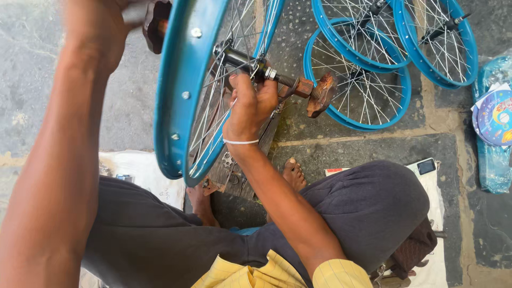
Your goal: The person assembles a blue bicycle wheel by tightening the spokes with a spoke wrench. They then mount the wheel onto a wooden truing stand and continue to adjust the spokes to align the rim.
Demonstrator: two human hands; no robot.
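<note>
Blue wheel rim (178,96) stands upright over the person's lap, and everything here sits relative to it. Nearest, the dark trousers (368,213) and a bare foot (293,173) lie just below it, with a white cloth (141,170) under its lower edge. The right hand (249,106) reaches in through the spokes beside the hub axle (250,61), fingers (266,88) pinched together on a spoke or nipple there; I cannot tell which. The left hand (106,26) is up at the rim's top edge, fingers out of sight, so their grip is unclear. It looks like spoke fitting or truing; the next move calls for a steady rim and a fine twist. Beyond the rim, the rusty axle stand (320,93), then more blue wheels (373,69) flat on the stone floor (53,69).
</note>
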